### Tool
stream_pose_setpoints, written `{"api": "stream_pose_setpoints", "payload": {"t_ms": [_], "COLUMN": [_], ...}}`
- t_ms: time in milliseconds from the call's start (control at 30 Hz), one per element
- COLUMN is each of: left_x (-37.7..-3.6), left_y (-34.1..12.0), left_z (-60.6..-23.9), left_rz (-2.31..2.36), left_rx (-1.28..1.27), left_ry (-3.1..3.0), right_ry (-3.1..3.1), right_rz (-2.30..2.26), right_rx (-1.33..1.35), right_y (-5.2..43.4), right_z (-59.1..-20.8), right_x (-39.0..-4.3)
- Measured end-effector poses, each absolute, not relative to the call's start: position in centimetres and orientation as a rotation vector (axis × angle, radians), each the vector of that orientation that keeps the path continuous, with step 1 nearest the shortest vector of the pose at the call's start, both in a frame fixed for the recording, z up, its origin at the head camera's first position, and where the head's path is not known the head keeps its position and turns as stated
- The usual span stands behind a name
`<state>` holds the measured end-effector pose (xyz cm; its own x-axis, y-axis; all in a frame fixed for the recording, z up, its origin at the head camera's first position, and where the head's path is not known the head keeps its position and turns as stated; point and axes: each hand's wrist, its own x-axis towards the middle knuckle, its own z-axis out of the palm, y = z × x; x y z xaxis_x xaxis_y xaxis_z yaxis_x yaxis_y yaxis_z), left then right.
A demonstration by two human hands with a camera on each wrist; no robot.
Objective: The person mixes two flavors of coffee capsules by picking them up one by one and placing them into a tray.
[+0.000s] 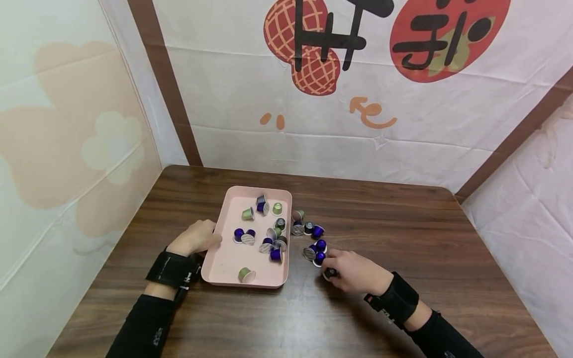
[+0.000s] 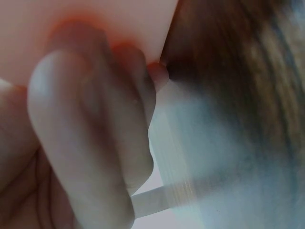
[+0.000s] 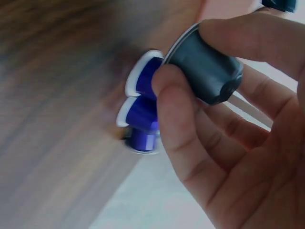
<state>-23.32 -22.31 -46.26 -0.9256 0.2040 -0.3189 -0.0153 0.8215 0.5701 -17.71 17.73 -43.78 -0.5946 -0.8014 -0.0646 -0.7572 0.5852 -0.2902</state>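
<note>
Coffee capsule (image 3: 205,66) pinched in our right hand (image 1: 357,272), we should squeeze gently, left hand (image 1: 195,238) gripping the pink tray (image 1: 224,262).

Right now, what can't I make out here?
Held dark capsule: partly hidden by the right hand in the head and right wrist views.
Second dark piece, likely a capsule: cut off by the top edge, right wrist view.
Pink tray: mostly cut off by the edges, left wrist view.
Any print on the silver lids: too small, head view.
Wall lettering: cut off by the top edge, head view.
</note>
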Motion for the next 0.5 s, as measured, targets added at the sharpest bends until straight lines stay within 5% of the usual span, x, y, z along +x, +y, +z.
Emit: {"api": "stream_pose_setpoints", "payload": {"t_ms": [500], "left_x": [-23.3], "left_y": [-22.4], "left_z": [-46.3], "left_rz": [0.796], "left_rx": [0.141], "left_ry": [2.643], "right_ry": [2.668], "right_rz": [-0.366], "right_rx": [-1.474], "right_y": [12.0], "right_z": [-38.4], "right_x": [-19.1]}}
